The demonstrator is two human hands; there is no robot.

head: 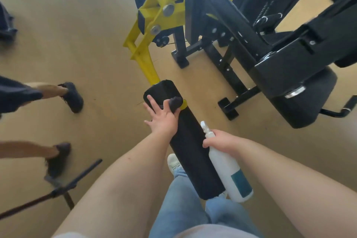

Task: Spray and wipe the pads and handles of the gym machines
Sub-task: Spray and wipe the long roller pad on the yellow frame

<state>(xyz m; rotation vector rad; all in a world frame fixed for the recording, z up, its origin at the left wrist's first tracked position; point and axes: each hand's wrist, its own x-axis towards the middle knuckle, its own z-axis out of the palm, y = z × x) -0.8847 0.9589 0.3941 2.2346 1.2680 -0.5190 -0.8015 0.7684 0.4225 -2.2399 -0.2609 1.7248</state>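
A long black foam roller pad (193, 160) sits on a yellow lever arm (144, 58) of a gym machine. My left hand (162, 118) lies against the pad's far section with fingers spread, and a small dark cloth (175, 103) is pinched between thumb and fingers against the pad. My right hand (220, 140) grips the neck of a white spray bottle (229, 170) with a teal label, held beside the pad's right side, nozzle pointing up and away.
The machine's black frame (222, 31) and a black seat pad (307, 102) stand to the right. Another person's legs and dark shoes (72, 96) are at the left. A dark pole stand (63, 187) lies low left. My jeans and white shoe (173, 162) are below the pad.
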